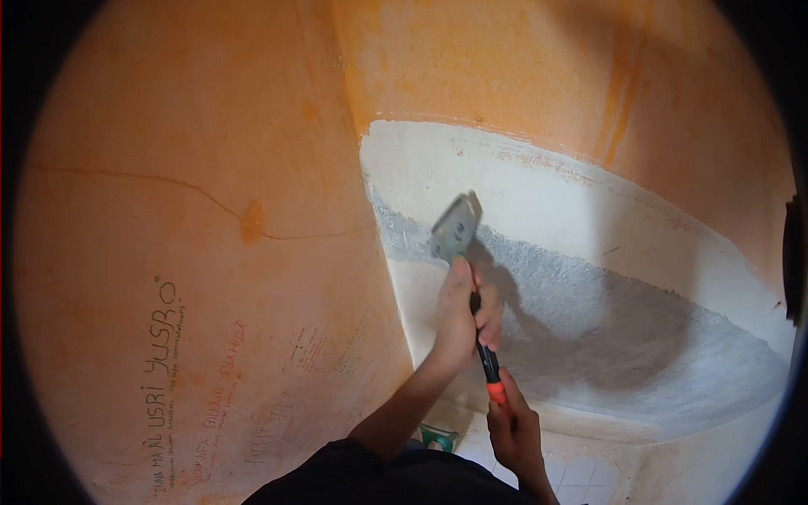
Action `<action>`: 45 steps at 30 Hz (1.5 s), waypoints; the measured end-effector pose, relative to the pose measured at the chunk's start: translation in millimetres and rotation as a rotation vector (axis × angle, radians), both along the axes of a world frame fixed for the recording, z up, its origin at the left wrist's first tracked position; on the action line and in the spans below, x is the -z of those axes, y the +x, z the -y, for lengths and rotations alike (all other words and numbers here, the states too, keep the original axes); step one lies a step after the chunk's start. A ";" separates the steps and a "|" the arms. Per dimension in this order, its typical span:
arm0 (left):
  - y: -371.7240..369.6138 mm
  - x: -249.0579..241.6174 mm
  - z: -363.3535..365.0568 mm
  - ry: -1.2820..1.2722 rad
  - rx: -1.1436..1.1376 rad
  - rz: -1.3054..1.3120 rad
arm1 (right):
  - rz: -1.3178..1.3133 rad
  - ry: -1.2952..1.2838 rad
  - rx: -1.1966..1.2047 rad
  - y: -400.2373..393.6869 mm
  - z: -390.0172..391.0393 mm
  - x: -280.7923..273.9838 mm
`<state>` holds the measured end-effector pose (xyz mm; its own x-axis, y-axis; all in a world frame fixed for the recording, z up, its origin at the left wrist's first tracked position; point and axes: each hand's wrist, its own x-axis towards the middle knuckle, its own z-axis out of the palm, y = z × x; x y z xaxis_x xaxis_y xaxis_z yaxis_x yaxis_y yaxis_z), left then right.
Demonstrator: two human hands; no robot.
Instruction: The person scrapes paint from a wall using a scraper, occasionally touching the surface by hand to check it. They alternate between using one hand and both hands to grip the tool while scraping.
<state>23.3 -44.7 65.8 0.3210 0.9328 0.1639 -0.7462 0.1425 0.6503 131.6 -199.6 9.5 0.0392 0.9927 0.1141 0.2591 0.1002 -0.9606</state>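
Note:
A long-handled scraper (489, 364) slants across the view, with a grey metal head, a black handle and an orange-red band near its lower end. My left hand (459, 316) is closed around the upper handle, thumb up toward the head. Lower down, my right hand (515, 433) grips the handle by the orange-red band. The scraper's head overlaps the border between the white patch (522, 181) and the rough grey bare patch (581, 311) on the wall. A shadow of the tool and hands falls on the grey surface.
An orange wall (168, 126) with a crack and handwriting stands on the left, meeting the patched wall at a corner. Orange paint (505, 59) continues above the white area. White floor tiles (581, 480) and a green object (438, 438) show below. A dark object (793, 261) is at the right edge.

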 end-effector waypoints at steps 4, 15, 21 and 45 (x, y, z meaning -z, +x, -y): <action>1.3 1.3 1.9 0.017 -0.012 0.014 | 0.004 0.031 -0.006 -2.4 2.1 -2.8; -4.8 -1.8 -1.0 0.037 -0.017 -0.054 | -0.036 -0.010 -0.010 -8.8 2.5 -14.9; -11.8 -5.7 -2.2 0.034 -0.063 -0.032 | -0.034 0.009 -0.016 -12.3 6.7 -15.9; -15.8 7.6 -3.6 0.088 -0.056 -0.046 | -0.015 0.037 -0.071 -23.0 -1.6 -5.2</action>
